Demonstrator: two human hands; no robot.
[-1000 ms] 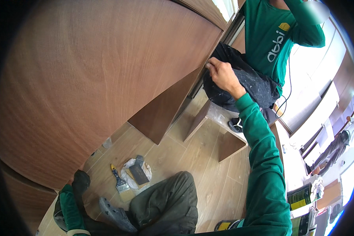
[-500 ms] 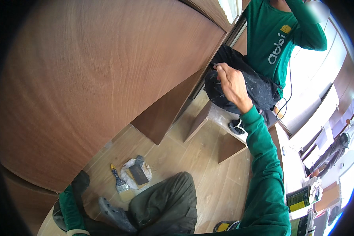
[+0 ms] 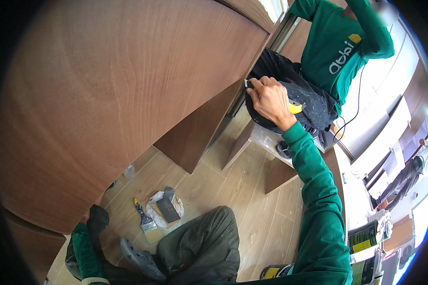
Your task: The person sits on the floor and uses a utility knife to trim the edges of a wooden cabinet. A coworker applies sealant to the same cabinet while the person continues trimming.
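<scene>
A wooden panel [image 3: 128,95] fills the upper left. On the floor [image 3: 195,190], lower centre-left, a paintbrush [image 3: 147,224] lies left of a block [image 3: 168,208]. A bench [image 3: 266,138] stands centre-right, a co-worker [image 3: 328,47] upper right, tins [image 3: 364,238] lower right.

Green Against Brown

I am wearing a green sleeve [image 3: 318,190] and dark olive trousers [image 3: 197,244]. The wooden panel [image 3: 142,85] is showing streaky brown grain, and the floor [image 3: 233,190] is running paler, in tan planks. A co-worker [image 3: 325,57] is wearing a green top [image 3: 318,42] printed in white and yellow, and pale-speckled black trousers [image 3: 314,97].
</scene>
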